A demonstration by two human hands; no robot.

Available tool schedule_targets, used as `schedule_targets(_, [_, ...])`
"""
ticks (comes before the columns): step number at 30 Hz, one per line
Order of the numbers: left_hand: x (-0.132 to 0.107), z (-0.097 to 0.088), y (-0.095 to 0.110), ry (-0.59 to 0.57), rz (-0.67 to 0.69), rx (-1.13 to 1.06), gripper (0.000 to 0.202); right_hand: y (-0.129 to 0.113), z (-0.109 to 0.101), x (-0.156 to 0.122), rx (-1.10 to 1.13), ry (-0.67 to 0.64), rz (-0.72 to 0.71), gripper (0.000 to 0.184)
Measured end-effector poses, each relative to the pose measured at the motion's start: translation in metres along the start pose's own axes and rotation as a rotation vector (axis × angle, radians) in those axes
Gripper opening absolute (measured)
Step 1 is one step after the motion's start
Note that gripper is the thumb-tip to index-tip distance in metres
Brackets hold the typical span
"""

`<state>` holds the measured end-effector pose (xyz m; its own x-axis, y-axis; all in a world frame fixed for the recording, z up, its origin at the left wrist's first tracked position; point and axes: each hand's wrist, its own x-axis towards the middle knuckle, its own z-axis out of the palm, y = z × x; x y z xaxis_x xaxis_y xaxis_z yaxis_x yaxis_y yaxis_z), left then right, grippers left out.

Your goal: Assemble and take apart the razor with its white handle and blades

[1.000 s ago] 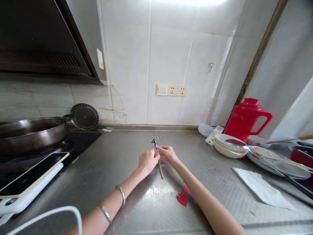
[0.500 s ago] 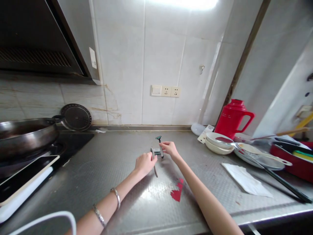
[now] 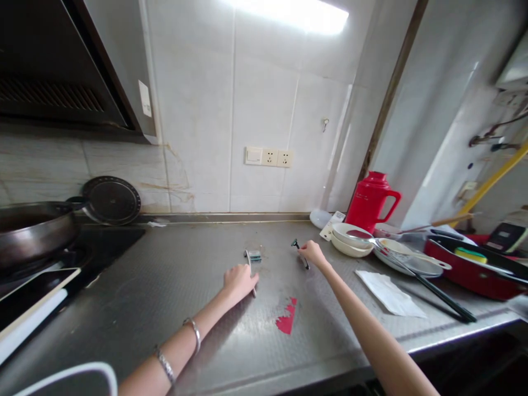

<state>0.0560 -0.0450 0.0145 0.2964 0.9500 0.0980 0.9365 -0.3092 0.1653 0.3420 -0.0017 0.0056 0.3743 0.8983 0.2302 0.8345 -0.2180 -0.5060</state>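
Observation:
In the middle of the metal countertop (image 3: 185,286), my left hand (image 3: 240,280) is closed around a slim, pale-handled razor (image 3: 248,261). Its small dark head points toward the wall. Just right of that head lies a small clear and green piece (image 3: 255,256), perhaps a blade pack; its kind is unclear. Farther right, my right hand (image 3: 312,253) pinches the handle of a razor with a green and black head (image 3: 295,243). This razor is tilted, head up and to the left, its lower end close to the counter. A torn red patch (image 3: 286,319) shows nearer me, between my forearms.
A pan (image 3: 37,225) and a phone (image 3: 37,297) are at the left by the stove. On the right stand a red thermos (image 3: 369,203), stacked bowls (image 3: 350,247), a plate with utensils, and a red pan (image 3: 466,275). A white napkin (image 3: 390,291) lies before them.
My right hand has carried its razor rightward, away from my left hand. My left hand keeps its razor and sits slightly lower, leaving the clear and green piece more exposed. The view has shifted right.

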Motion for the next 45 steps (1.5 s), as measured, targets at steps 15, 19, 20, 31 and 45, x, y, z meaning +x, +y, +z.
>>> schedule_targets(15, [0.004, 0.004, 0.0, -0.004, -0.021, -0.009, 0.031, -0.003, -0.002, -0.005, -0.12, 0.018, -0.007, 0.01])
schedule_targets(19, [0.004, -0.003, -0.002, 0.024, -0.024, -0.023, 0.032, -0.023, -0.006, -0.015, -0.026, 0.017, -0.074, 0.014])
schedule_targets(20, [0.004, -0.005, -0.002, 0.036, -0.023, -0.029, 0.032, -0.031, -0.005, -0.019, 0.002, 0.007, -0.099, 0.015])
schedule_targets(31, [-0.017, -0.032, 0.024, 0.1, 0.037, -0.033, 0.033, -0.112, 0.02, -0.08, 1.061, -0.405, 0.026, 0.028])
schedule_targets(45, [-0.008, -0.021, 0.037, 0.137, 0.128, -0.034, 0.038, -0.117, 0.021, -0.071, 1.007, -0.31, 0.117, 0.019])
